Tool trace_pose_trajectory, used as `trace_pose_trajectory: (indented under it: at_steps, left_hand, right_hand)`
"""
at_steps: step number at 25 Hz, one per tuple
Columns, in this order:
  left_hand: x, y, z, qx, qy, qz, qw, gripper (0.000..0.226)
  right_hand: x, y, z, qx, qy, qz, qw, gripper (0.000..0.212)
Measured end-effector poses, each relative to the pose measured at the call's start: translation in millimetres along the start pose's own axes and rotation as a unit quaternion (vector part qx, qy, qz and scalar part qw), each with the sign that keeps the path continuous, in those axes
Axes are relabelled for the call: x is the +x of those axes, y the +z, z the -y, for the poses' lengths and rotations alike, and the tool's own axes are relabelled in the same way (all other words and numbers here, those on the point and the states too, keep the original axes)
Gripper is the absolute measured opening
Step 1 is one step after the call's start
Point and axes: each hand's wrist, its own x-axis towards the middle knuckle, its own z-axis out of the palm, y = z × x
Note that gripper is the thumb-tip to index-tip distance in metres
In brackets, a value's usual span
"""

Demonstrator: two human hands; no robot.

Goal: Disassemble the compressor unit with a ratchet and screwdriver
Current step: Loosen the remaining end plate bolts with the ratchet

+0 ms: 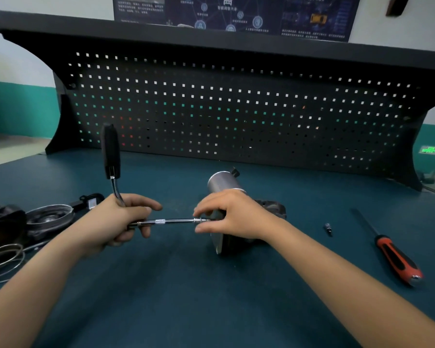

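Head view: the compressor unit (226, 197) lies on its side on the teal bench mat (211, 297), centre-right, just beyond the right hand (232, 216). Its silver motor can points away toward the pegboard (236, 109); a flat metal end plate (217, 241) faces left, toward the tool.

The left hand (118, 222) is wrapped around the head end of the ratchet (112, 167). Black handle stands nearly upright, tilted slightly back. From the head a chrome extension bar (166, 221) runs level, left to right, straight at the plate. The right hand's fingertips pinch the bar's far tip where it meets the unit, palm draped over the housing. Socket and fastener hidden under the fingers; can't tell if seated.

Key relation: bar axis is horizontal and about square to the plate, the unit lies right of the left hand, and the right hand is the nearer one. Judgement: guiding the socket onto a bolt, with turning to follow by swinging the upright handle.

Off to the right, well apart: a red-and-black screwdriver (392, 252) lying diagonally, and a small loose bit (328, 228) between it and the unit. At left: round black parts (49, 217) and wire rings (4, 262), likely parts already removed.
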Motion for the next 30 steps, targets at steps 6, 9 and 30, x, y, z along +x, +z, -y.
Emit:
trace_pose_trajectory:
  at_steps: [6, 9, 30]
  left_hand:
    - [3.2, 2.6, 4.9, 0.048, 0.105, -0.072, 0.991, 0.027]
    - [-4.7, 0.2, 4.7, 0.153, 0.29, -0.103, 0.939, 0.028]
    - [-5.3, 8.8, 14.6, 0.096, 0.366, -0.187, 0.907, 0.033]
  right_hand:
    - [2.5, 5.2, 0.2, -0.065, -0.023, 0.014, 0.998, 0.028]
    - [3.4, 2.4, 1.4, -0.021, -0.014, 0.031, 0.999, 0.03]
    - [2.9, -0.1, 4.6, -0.026, -0.002, 0.05, 0.998, 0.028]
